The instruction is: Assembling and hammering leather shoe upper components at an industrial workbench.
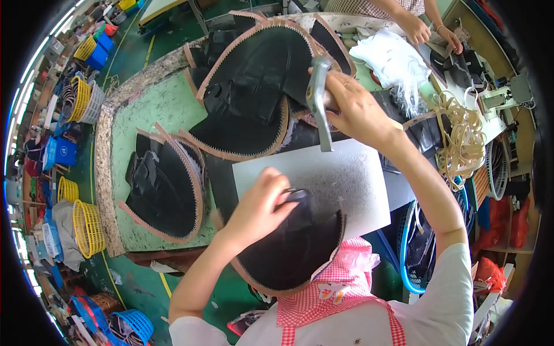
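A hammer with a grey metal head (319, 106) is gripped in my right hand (359, 106), raised over the far part of a pale metal plate (360, 179). Closer to me, my left hand (261, 202) pinches the upper part of a black leather boot upper (294, 251) with a tan, zigzag-cut edge. That piece lies partly on the plate and hangs over its near edge toward my apron. My left fingers partly cover the spot they hold.
More black uppers lie on the green tabletop, one at the left (167, 193) and a stack (248, 75) at the back. At the right are a bundle of cream straps (461, 132), white plastic bags (392, 57) and a blue basket (412, 271). Another person's hands (418, 29) work at the far right.
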Tool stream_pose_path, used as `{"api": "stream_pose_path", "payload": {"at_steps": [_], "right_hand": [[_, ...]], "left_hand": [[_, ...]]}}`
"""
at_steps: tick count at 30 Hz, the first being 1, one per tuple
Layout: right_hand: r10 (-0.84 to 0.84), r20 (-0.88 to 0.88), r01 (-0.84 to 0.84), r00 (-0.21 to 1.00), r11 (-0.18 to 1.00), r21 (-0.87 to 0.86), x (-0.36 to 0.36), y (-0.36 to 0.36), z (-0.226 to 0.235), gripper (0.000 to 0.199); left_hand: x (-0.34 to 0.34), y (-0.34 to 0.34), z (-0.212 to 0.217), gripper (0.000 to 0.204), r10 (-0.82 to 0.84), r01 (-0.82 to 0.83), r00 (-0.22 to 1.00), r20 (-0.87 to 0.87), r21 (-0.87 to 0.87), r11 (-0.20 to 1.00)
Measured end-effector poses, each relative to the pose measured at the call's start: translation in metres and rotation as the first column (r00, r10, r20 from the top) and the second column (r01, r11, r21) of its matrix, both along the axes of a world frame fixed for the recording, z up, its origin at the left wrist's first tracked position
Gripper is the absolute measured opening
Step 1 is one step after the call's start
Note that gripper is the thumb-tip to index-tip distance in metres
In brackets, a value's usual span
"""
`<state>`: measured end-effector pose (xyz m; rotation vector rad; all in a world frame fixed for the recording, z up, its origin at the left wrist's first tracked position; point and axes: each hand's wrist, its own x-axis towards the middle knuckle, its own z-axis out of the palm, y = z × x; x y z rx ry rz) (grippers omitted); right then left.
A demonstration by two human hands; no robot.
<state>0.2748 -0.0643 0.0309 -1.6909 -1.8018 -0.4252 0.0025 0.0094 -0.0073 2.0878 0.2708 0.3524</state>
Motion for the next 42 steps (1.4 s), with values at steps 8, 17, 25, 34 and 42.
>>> {"api": "stream_pose_path", "payload": {"at_steps": [8, 17, 25, 34, 42], "right_hand": [[0.052, 0.008, -0.052, 0.999, 0.999, -0.012, 0.005, 0.005, 0.011, 0.013], [0.162, -0.454, -0.293, 0.876, 0.927, -0.234, -0.128, -0.055, 0.037, 0.016], [0.123, -0.78, -0.505, 0.614, 0.82, -0.269, -0.155, -0.101, 0.021, 0.021], [0.185, -0.902, -0.814, 0.39, 0.527, -0.243, -0.117, -0.152, 0.09, 0.034], [0.343, -0.823, -0.725, 0.453, 0.679, -0.117, -0.097, -0.142, 0.086, 0.026]], "left_hand": [[-0.101, 0.144, 0.04, 0.027, 0.674, -0.648, 0.701, 0.234, 0.602, 0.466], [0.053, 0.039, 0.012, 0.035, 0.454, -0.324, 0.891, 0.0, -0.703, 0.634], [0.054, 0.012, 0.022, 0.034, -0.261, 0.051, 0.953, -0.156, -0.766, 0.641], [0.053, 0.02, 0.088, 0.037, -0.344, 0.117, 0.939, 0.0, -0.941, 0.318], [0.085, 0.053, 0.082, 0.026, -0.637, 0.354, 0.763, -0.108, -0.755, 0.552]]}}
